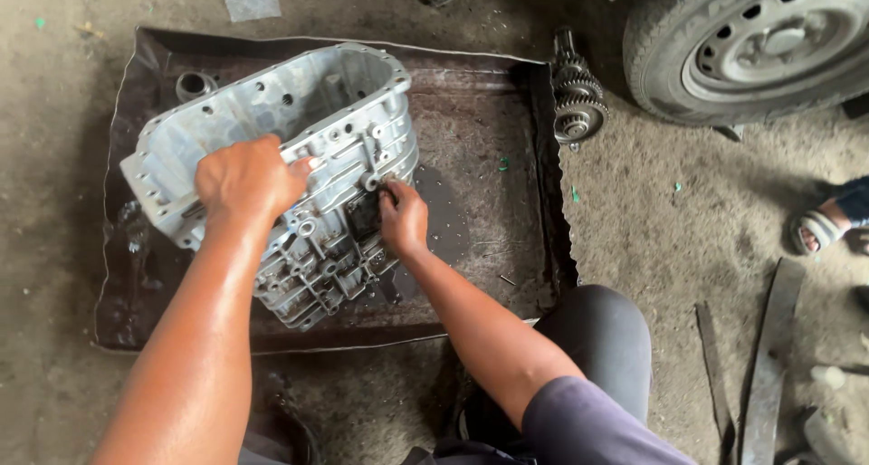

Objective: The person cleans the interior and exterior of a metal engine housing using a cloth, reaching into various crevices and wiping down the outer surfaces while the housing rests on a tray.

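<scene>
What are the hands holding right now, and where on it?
The left hand grips the grey metal housing over its side wall. The right hand presses its fingertips on the ribbed outer face.

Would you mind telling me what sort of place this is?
Most likely a vehicle repair workshop: a cast metal gearbox housing sits in a dirty metal tray on the dirt floor, a gear shaft lies beside it, and a car wheel stands close by.

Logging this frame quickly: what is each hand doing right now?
Left hand: closed over the rim of the grey metal housing, gripping it.
Right hand: fingers curled against the housing's side; whether it holds anything cannot be told.
</scene>
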